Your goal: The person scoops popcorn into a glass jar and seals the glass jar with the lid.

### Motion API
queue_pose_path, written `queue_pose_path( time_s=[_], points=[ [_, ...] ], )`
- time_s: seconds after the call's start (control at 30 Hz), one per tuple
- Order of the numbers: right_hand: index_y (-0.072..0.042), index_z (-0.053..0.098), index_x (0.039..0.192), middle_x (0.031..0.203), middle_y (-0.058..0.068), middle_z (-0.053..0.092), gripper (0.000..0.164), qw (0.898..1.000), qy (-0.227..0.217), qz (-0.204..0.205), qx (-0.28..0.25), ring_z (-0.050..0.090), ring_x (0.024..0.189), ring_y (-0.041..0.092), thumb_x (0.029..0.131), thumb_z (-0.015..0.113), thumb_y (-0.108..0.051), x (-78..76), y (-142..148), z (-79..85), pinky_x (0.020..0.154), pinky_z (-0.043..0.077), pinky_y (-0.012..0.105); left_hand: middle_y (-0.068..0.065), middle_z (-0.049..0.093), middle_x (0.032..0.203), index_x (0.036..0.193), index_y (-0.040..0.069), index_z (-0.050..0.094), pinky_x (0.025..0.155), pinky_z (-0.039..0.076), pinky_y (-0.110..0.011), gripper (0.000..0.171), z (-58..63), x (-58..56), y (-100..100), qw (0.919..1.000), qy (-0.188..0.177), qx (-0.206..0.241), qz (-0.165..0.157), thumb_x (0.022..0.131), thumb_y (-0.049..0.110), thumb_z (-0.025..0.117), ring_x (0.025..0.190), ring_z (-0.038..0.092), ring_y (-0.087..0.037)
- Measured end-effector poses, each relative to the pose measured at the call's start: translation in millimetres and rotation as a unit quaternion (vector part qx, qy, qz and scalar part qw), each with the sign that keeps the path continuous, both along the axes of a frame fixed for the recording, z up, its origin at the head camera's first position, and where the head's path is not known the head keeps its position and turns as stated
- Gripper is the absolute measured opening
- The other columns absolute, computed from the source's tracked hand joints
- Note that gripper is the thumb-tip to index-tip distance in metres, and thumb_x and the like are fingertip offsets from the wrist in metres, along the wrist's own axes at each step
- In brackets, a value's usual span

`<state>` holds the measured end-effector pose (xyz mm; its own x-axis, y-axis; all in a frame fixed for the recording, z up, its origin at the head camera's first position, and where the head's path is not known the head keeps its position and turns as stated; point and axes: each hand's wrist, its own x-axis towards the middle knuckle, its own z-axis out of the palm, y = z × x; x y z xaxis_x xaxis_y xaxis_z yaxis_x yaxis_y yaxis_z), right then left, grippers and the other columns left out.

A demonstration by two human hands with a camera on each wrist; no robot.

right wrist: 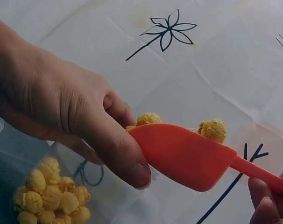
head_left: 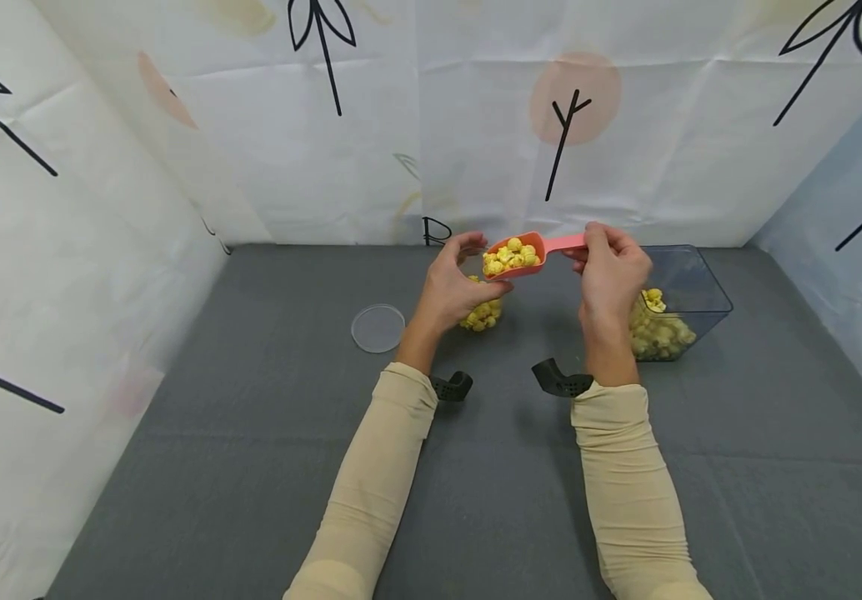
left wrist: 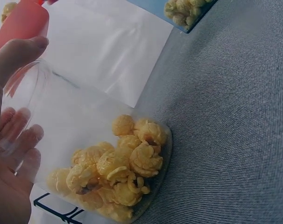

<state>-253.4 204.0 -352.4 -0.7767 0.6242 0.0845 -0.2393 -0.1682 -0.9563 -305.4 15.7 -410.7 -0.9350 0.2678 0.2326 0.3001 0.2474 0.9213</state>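
My right hand [head_left: 614, 268] pinches the handle of a red-orange scoop [right wrist: 183, 156]. Yellow popcorn [head_left: 509, 257] is heaped in the scoop, which is held over the mouth of a clear jar [left wrist: 71, 112]. Around the jar's upper part curls my left hand [head_left: 455, 279], with the thumb near the rim and the fingers on the far side. Popcorn [left wrist: 118, 172] fills the lower part of the jar, whose base is on the grey cloth. In the head view, the left hand and scoop hide most of the jar.
A clear bluish rectangular bin [head_left: 689, 279] with more popcorn stands to the right, partly behind my right hand. To the left of the jar, a round clear lid [head_left: 378, 328] lies flat on the grey-covered table [head_left: 266, 467]. White patterned fabric [head_left: 468, 125] hangs behind and at both sides.
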Motion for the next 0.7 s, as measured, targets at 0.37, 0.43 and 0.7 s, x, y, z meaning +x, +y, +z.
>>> queue_pose_path(
  time_s=[0.37, 0.43, 0.7],
  points=[
    [0.001, 0.072, 0.115, 0.079, 0.001, 0.072, 0.033, 0.999, 0.017, 0.044, -0.002, 0.071, 0.064, 0.007, 0.095, 0.074, -0.024, 2.9, -1, 6.2, 0.063, 0.055, 0.016, 0.004, 0.055, 0.141, 0.148, 0.018, 0.046, 0.107, 0.049, -0.043, 0.087, -0.7, -1.5, 1, 0.9999, -0.006, 0.008, -0.003, 0.075, 0.035, 0.091, 0.134, 0.052, -0.016],
    [0.002, 0.072, 0.116, 0.080, 0.000, 0.072, 0.035, 0.998, 0.018, 0.051, 0.011, 0.072, 0.066, 0.007, 0.094, 0.075, -0.025, 3.9, -1, 8.2, 0.064, 0.055, 0.016, 0.004, 0.055, 0.141, 0.148, 0.018, 0.046, 0.109, 0.048, -0.045, 0.088, -0.6, -1.4, 0, 0.9999, -0.007, 0.010, -0.004, 0.075, 0.035, 0.091, 0.134, 0.052, -0.016],
    [0.002, 0.072, 0.116, 0.084, -0.001, 0.073, 0.035, 0.996, 0.025, 0.071, 0.049, 0.074, 0.069, 0.007, 0.091, 0.078, -0.022, 9.6, -4, 16.2, 0.066, 0.056, 0.016, 0.006, 0.057, 0.140, 0.148, 0.018, 0.046, 0.112, 0.044, -0.045, 0.087, -0.8, -1.3, 0, 0.9999, -0.007, 0.011, -0.005, 0.075, 0.033, 0.092, 0.133, 0.053, -0.011]
  ],
)
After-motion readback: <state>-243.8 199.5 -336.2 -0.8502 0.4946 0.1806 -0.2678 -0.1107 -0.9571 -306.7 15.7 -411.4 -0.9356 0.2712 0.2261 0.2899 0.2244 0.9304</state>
